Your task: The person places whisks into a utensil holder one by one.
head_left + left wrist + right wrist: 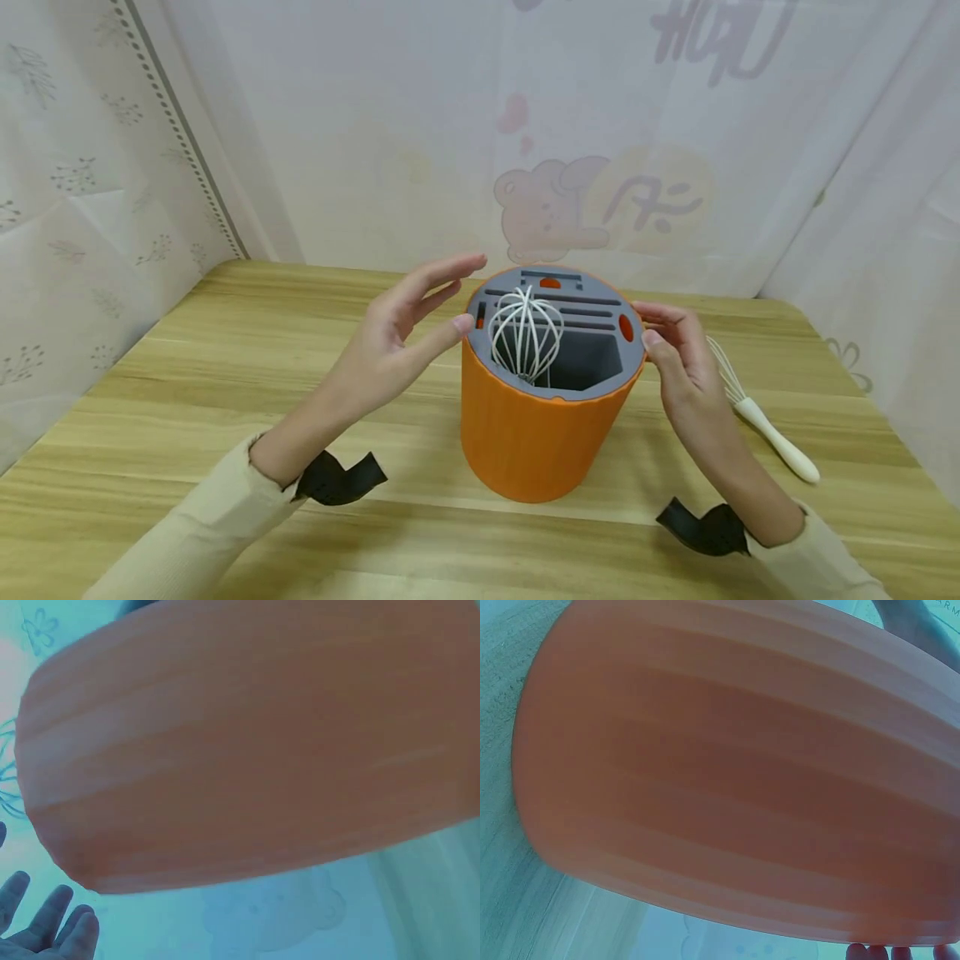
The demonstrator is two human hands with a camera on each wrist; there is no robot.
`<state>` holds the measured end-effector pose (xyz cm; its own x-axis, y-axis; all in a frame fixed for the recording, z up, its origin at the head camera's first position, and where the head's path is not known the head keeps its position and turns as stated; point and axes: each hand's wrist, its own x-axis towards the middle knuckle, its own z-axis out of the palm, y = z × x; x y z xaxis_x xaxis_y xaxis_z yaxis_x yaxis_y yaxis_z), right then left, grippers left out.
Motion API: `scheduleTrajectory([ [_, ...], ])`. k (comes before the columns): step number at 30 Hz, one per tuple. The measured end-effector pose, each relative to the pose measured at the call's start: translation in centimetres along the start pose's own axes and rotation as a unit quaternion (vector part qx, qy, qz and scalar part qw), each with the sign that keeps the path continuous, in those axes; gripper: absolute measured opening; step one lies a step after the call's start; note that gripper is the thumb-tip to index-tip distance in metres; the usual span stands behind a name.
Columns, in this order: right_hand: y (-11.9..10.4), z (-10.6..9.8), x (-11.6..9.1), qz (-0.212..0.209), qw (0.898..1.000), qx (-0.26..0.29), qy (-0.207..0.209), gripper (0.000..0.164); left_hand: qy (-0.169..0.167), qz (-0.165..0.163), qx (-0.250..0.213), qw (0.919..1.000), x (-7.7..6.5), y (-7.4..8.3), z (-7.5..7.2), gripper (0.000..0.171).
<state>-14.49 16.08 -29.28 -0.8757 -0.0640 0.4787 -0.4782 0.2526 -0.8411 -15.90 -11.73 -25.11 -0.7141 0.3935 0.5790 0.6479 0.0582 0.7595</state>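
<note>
An orange utensil holder (543, 437) with a grey slotted top stands on the table between the two hands. A white wire whisk (527, 333) is upright in its large front compartment, wires up, its handle hidden inside. My left hand (393, 333) is at the left of the rim, fingers spread and extended, the thumb tip at the edge. On the other side my right hand (686, 367) touches the rim with fingertips and thumb. Close in the right wrist view, its fingertips (877, 952) meet the ribbed orange wall. Neither palm is against the holder.
A second whisk (772, 437) with a cream handle lies on the wooden table (187, 375), to the right of my right hand. A printed curtain (360, 142) hangs behind the table, with more cloth at both sides. Black straps sit on both wrists.
</note>
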Motion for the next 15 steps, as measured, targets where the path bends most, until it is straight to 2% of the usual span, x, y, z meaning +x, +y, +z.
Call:
scheduleTrajectory([
  [3, 0.1, 0.1, 0.0, -0.001, 1.000, 0.003, 0.001, 0.030, 0.002, -0.035, -0.014, 0.9993, -0.4, -0.7, -0.4, 0.049],
  [6, 0.1, 0.1, 0.0, -0.003, 1.000, 0.005, 0.000, 0.030, -0.009, -0.062, -0.048, 0.9969, -0.7, -1.5, -0.6, 0.051],
  [11, 0.3, 0.0, 0.0, -0.005, 1.000, 0.016, -0.001, 0.029, -0.037, -0.120, -0.112, 0.9858, -1.3, -2.3, -0.5, 0.054],
  [15, 0.3, -0.1, 0.1, -0.011, 0.999, 0.034, -0.009, 0.029, -0.041, -0.145, -0.130, 0.9800, -1.3, -2.5, -0.3, 0.055],
])
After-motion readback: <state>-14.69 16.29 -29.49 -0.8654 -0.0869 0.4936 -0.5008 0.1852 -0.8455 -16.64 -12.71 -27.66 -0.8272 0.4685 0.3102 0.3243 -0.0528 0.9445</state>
